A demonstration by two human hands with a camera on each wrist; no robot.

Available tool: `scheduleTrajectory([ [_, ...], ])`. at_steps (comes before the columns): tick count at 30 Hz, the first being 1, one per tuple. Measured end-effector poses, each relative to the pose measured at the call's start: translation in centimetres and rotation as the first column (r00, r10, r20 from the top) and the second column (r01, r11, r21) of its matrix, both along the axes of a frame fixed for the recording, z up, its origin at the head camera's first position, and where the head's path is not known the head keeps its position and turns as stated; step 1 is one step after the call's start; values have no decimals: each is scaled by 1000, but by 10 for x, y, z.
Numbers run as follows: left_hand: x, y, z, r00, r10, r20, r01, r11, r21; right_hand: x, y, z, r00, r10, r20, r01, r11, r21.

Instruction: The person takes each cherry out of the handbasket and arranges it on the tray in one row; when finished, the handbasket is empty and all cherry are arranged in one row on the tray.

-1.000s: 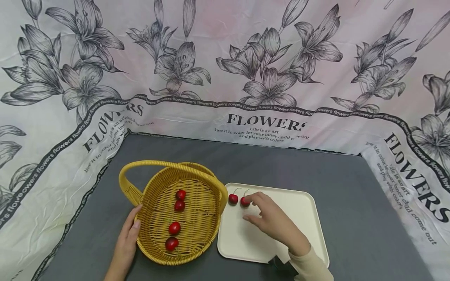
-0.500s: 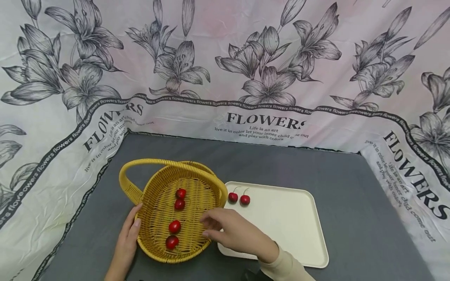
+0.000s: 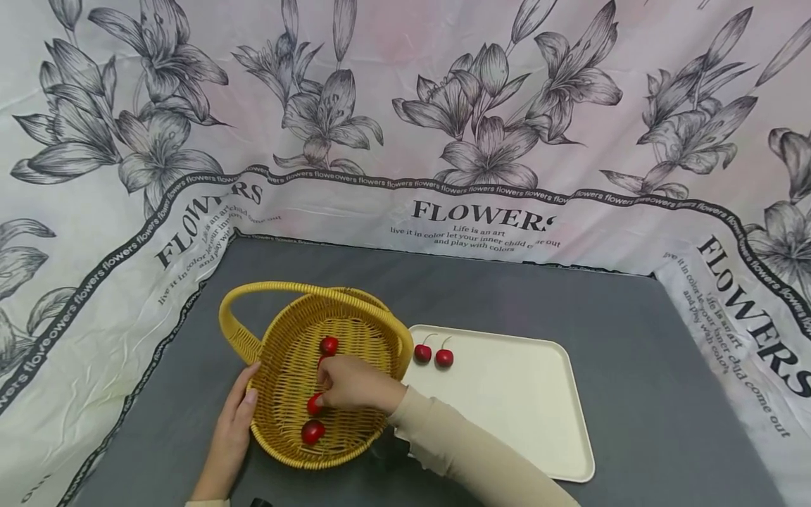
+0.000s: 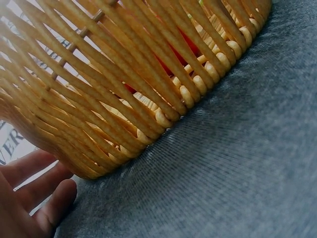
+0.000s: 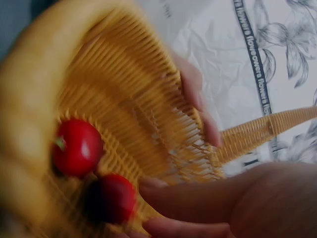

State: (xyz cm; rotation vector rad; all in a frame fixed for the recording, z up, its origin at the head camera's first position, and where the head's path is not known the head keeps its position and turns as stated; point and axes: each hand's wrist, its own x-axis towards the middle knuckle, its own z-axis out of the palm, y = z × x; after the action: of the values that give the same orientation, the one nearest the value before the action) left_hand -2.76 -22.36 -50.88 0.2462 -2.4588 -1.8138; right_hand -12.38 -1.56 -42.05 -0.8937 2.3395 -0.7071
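Observation:
A yellow wicker basket holds several red cherries; one cherry lies toward the back and another nearest the front. The left hand rests its relaxed fingers against the basket's left side; the left wrist view shows this hand beside the woven wall. Inside the basket, the right hand reaches over a cherry, thumb beside it, and partly covers another. In the right wrist view the thumb and a finger of this hand stand apart near a dark red cherry.
To the basket's right is a cream tray with two stemmed cherries, one left of the other. The basket handle arches over the back. Flower-printed cloth surrounds the grey table.
From the tray, the right hand has moved left into the basket, over the middle cherries. The left hand stays at the basket's side. The cherry it was touching on the tray remains there.

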Motion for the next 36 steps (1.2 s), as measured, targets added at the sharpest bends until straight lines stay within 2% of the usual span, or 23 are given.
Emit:
scheduleTrajectory([
  [5,-1,0,-1,1000,3,-11,-3,1000,-8,-7,-7,-8,995,-53,83,50,998,46],
  [12,-3,-3,-3,997,1,-81,-3,1000,-18,-9,-10,-17,994,-45,99,43,999,15],
  [17,-3,-3,-3,998,-4,-66,2,1000,-22,-8,-9,-18,988,-79,129,78,997,17],
  [21,-1,-2,-3,999,-4,-46,2,999,-32,-5,-8,-16,988,-74,135,73,997,9],
  [26,-2,-1,-2,999,-3,-48,2,999,-34,0,2,-2,990,-33,138,39,999,-38],
  [29,-2,-1,-2,999,-6,-43,4,999,-33,7,18,12,990,13,137,3,994,-112],
  [33,-2,-1,-2,1000,-16,-16,16,1000,-22,20,51,30,987,60,149,-24,973,-230],
  [36,-2,-2,-1,1000,-22,11,23,1000,-21,31,82,40,982,63,177,-7,955,-297],
])
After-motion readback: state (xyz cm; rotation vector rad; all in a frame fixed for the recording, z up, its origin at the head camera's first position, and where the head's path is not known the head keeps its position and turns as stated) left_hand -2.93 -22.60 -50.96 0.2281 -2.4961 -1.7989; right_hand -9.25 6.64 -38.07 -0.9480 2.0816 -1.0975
